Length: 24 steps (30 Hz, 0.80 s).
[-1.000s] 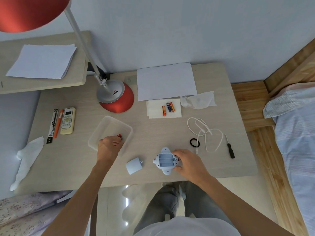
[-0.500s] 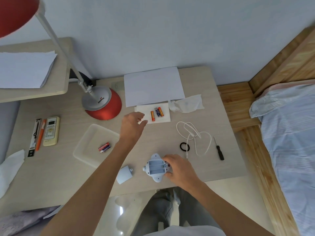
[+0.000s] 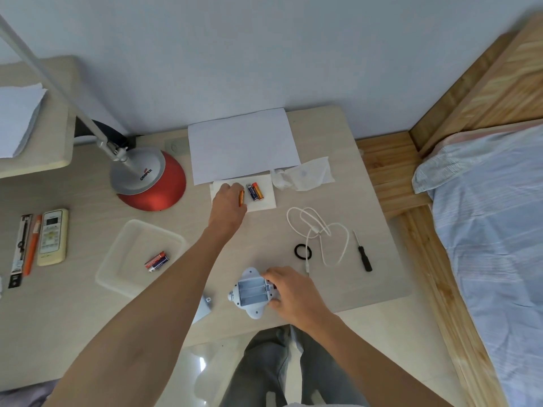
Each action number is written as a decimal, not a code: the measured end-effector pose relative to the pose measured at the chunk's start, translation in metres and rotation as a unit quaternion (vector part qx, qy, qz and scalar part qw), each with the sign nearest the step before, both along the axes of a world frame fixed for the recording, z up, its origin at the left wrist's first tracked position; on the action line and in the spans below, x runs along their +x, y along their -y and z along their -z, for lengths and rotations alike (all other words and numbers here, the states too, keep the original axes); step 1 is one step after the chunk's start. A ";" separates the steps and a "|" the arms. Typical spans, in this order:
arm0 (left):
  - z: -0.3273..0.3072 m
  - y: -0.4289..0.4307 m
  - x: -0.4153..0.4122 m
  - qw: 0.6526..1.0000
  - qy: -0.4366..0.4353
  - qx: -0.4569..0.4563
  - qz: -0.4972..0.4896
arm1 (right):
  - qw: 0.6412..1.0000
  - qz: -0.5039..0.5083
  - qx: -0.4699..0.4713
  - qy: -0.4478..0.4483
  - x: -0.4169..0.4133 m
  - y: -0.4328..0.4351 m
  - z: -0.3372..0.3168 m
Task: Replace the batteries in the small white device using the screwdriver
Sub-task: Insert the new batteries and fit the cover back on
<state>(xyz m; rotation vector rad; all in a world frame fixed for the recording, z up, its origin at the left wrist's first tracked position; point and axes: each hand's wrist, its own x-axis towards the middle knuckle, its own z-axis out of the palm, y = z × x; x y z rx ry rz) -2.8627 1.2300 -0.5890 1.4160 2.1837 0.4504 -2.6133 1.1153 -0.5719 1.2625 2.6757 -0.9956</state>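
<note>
The small white device (image 3: pixel 252 290) lies face down near the desk's front edge, its battery bay open and empty. My right hand (image 3: pixel 293 295) grips its right side. Its loose cover (image 3: pixel 202 308) lies to the left, partly hidden by my left forearm. My left hand (image 3: pixel 227 205) reaches to the white tissue (image 3: pixel 264 205) and its fingertips pinch the orange battery (image 3: pixel 241 197). Two more batteries (image 3: pixel 255 191) lie beside it. Used batteries (image 3: pixel 156 261) sit in the clear tray (image 3: pixel 117 284). The black screwdriver (image 3: pixel 363 254) lies at the right.
A red lamp base (image 3: pixel 150 183) stands at the back left, a white sheet (image 3: pixel 241 145) behind the tissue, a crumpled tissue (image 3: pixel 305 177) to its right. A white cable (image 3: pixel 317 230) and black ring (image 3: pixel 302 251) lie near the screwdriver. A remote (image 3: pixel 53 236) lies far left.
My left hand left the used batteries in the tray, then moved up and right to the tissue and reached the orange battery. My right hand stayed on the device.
</note>
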 end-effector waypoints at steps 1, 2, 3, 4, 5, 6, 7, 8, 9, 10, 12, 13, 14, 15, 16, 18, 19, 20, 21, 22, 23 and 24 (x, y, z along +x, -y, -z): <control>-0.001 0.001 -0.001 1.000 -0.001 -0.004 0.005 | 1.000 0.002 -0.002 0.001 0.001 0.000 0.000; -0.002 0.003 -0.002 1.000 -0.001 -0.009 0.013 | 1.000 0.003 -0.003 0.003 0.001 0.000 -0.001; -0.004 0.006 -0.004 1.000 0.000 -0.014 0.021 | 1.000 0.005 -0.005 0.006 0.001 -0.001 -0.002; -0.005 0.010 -0.006 0.999 0.004 -0.018 0.027 | 1.000 0.007 -0.007 0.009 0.000 -0.001 -0.002; -0.008 0.016 -0.008 0.999 0.011 -0.023 0.033 | 1.000 0.008 -0.008 0.010 -0.001 -0.001 -0.003; -0.011 0.023 -0.010 0.999 0.018 -0.024 0.038 | 1.000 0.009 -0.008 0.009 -0.002 -0.001 -0.004; -0.014 0.032 -0.011 0.999 0.024 -0.023 0.044 | 1.000 0.008 -0.008 0.007 -0.004 -0.001 -0.004; -0.018 0.042 -0.013 0.998 0.031 -0.020 0.045 | 1.000 0.005 -0.008 0.006 -0.005 0.000 -0.005; -0.024 0.053 -0.013 0.998 0.045 -0.016 0.038 | 1.000 0.002 -0.007 0.007 -0.006 0.000 -0.006; -0.030 0.067 -0.013 0.998 0.063 -0.012 0.025 | 1.000 0.000 -0.008 0.009 -0.007 0.000 -0.006; -0.041 0.097 -0.013 0.995 0.101 -0.015 -0.002 | 1.000 -0.002 -0.012 0.012 -0.007 -0.002 -0.007; -0.046 0.113 -0.012 0.992 0.123 -0.023 -0.013 | 1.000 -0.002 -0.014 0.014 -0.007 -0.002 -0.007; -0.051 0.128 -0.012 0.988 0.152 -0.035 -0.019 | 1.000 -0.004 -0.014 0.015 -0.007 -0.003 -0.008; -0.054 0.143 -0.010 0.981 0.185 -0.051 -0.016 | 1.000 -0.006 -0.013 0.017 -0.007 -0.003 -0.008; -0.057 0.157 -0.007 0.975 0.211 -0.069 -0.005 | 1.000 -0.008 -0.011 0.018 -0.007 -0.003 -0.008; -0.058 0.179 -0.001 0.970 0.228 -0.087 0.014 | 1.000 -0.011 -0.010 0.017 -0.007 -0.003 -0.009; -0.058 0.188 0.003 0.971 0.224 -0.084 0.013 | 1.000 -0.011 -0.010 0.017 -0.008 -0.004 -0.009; -0.056 0.195 0.006 0.973 0.218 -0.077 0.009 | 1.000 -0.012 -0.011 0.016 -0.008 -0.004 -0.009; -0.055 0.201 0.009 0.975 0.210 -0.068 0.002 | 1.000 -0.011 -0.013 0.017 -0.008 -0.004 -0.009; -0.054 0.205 0.013 0.977 0.204 -0.059 -0.005 | 1.000 -0.011 -0.014 0.016 -0.007 -0.004 -0.009; -0.054 0.207 0.016 0.979 0.199 -0.050 -0.010 | 1.000 -0.010 -0.016 0.017 -0.007 -0.004 -0.009; -0.054 0.209 0.018 0.980 0.193 -0.040 -0.014 | 1.000 -0.009 -0.016 0.016 -0.007 -0.003 -0.009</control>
